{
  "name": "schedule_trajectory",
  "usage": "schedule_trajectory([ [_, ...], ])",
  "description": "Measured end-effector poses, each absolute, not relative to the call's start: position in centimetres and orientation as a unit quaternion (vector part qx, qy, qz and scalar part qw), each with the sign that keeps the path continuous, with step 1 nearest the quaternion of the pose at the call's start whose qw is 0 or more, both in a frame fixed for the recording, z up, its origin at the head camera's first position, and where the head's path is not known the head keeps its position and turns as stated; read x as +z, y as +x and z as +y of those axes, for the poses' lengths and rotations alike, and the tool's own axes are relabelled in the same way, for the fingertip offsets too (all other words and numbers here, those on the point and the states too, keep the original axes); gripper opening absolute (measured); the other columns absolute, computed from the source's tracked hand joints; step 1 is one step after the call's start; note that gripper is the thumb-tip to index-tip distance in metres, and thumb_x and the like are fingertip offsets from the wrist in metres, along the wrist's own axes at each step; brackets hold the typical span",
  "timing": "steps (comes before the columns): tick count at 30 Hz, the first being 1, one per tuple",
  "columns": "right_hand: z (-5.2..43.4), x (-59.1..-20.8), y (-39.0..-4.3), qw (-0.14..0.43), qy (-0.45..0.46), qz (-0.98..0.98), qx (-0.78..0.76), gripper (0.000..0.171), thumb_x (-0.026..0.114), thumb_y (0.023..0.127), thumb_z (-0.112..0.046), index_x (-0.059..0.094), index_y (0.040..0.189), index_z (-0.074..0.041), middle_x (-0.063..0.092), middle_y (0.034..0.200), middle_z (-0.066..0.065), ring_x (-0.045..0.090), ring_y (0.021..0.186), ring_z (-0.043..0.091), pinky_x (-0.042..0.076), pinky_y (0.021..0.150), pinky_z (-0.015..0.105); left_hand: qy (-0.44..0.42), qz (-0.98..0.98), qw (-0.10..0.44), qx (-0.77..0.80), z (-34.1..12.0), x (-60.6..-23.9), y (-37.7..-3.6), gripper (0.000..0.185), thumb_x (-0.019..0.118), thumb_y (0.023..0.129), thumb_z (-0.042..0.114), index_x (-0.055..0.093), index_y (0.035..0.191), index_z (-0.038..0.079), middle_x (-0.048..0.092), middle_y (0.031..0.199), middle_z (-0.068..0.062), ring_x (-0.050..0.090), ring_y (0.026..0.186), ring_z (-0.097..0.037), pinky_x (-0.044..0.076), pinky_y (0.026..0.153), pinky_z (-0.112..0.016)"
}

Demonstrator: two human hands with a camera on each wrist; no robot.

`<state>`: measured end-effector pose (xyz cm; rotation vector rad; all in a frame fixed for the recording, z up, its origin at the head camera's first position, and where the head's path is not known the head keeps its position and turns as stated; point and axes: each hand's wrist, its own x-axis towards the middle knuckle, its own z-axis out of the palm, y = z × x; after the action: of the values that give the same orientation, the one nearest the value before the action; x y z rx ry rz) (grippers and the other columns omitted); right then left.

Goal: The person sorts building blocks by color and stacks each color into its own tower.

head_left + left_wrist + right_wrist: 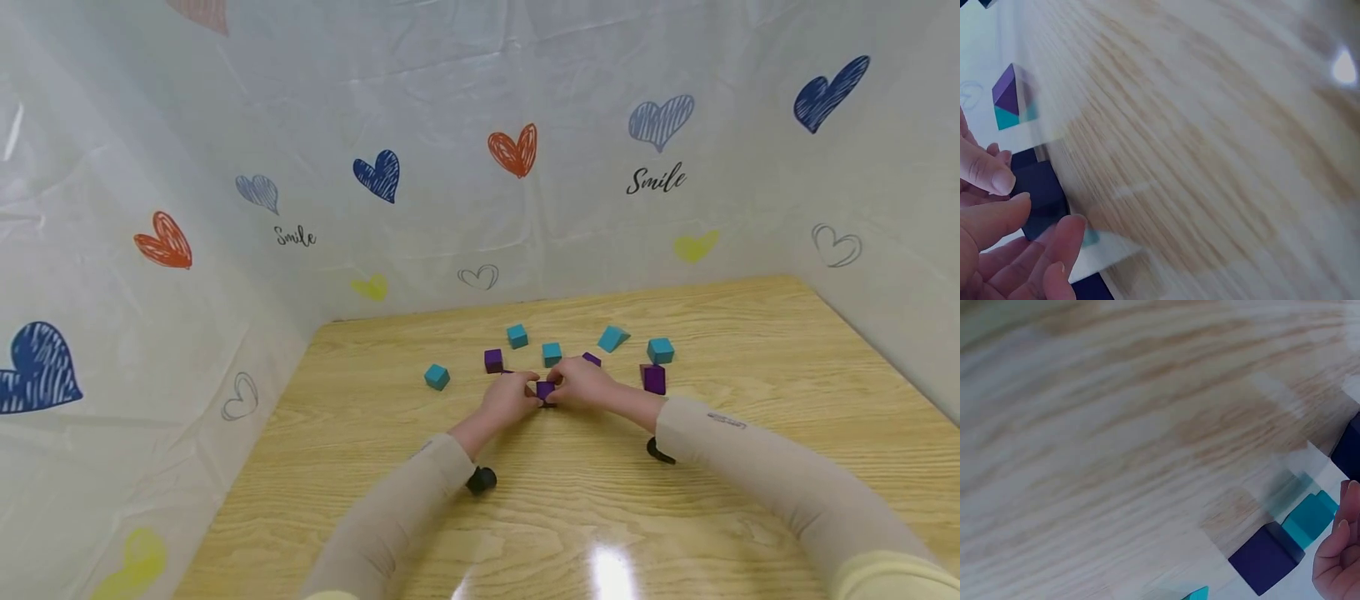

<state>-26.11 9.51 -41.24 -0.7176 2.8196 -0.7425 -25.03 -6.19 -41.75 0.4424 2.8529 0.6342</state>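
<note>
Near the middle of the table in the head view, a purple block (545, 392) is pinched between my two hands. My left hand (510, 398) holds its left side with thumb and fingers, and my right hand (583, 383) grips it from the right. Close up in the left wrist view, the dark purple block (1042, 195) has left fingers below it and the right thumb above, with another dark piece (1024, 158) right behind. At the right edge of the right wrist view, curled right fingers (1340, 547) lie beside a dark purple block (1350, 450).
Several teal cubes, one being the far-left cube (437, 377), lie around the hands. A purple cube (493, 361) sits behind the left hand. To the right are a teal wedge (613, 337), a teal cube (661, 350) and a purple wedge (654, 379). A heart-printed sheet (435, 242) borders the table.
</note>
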Motion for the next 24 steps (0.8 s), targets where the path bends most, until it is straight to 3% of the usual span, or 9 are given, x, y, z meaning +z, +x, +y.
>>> schedule_trajectory([
  [17,11.4,-42.1,-26.2,0.062,-0.242,0.921,-0.299,0.025,0.072,0.078,-0.012,0.069,0.098,0.003,0.068,0.094,0.013,0.063,0.084,0.022,0.051,0.071,0.03,0.145,0.934,0.105,0.309,-5.3,-42.7,-25.7,0.036,0.067,0.084,0.023,0.063,0.117,0.012,0.065,0.11,-0.002,0.058,0.105,-0.018,0.046,0.088,-0.03],
  [24,11.8,-42.2,-25.9,0.099,-0.182,0.9,-0.383,0.036,0.071,0.078,-0.006,0.061,0.109,0.01,0.064,0.104,0.021,0.061,0.092,0.029,0.051,0.075,0.033,0.125,0.907,0.127,0.381,-5.5,-43.0,-26.1,0.034,0.07,0.081,0.021,0.065,0.114,0.011,0.066,0.106,-0.003,0.059,0.092,-0.014,0.047,0.073,-0.023],
])
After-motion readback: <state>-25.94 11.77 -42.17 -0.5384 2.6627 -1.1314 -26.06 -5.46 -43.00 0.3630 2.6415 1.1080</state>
